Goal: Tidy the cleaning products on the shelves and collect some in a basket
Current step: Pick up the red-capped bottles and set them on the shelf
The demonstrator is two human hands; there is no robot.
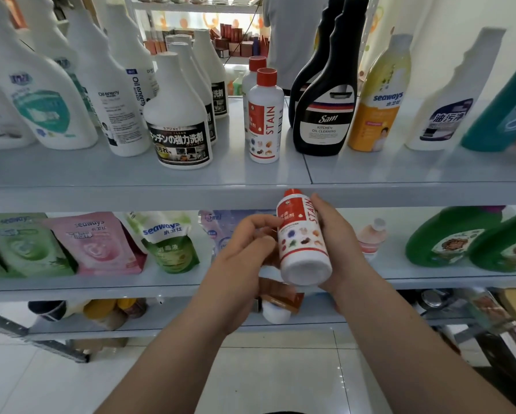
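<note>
While right hand (336,243) clasps the glossy cylindrical bottle (303,249), left hand (246,249) curls — grip unclear.

The stain remover bottle (303,249) is smooth white plastic with a faint sheen, its label printed glossy and its cap red plastic. The shelf (131,174) looks like pale grey painted metal, smooth and softly reflective. The black bottles (322,115) are high-gloss plastic that catches the light, while the white spray bottles (110,94) look more matt. The refill pouches (101,246) are shiny, slightly crinkled plastic film. The green jugs (436,237) are glossy plastic, and the floor (280,375) is polished tile.
</note>
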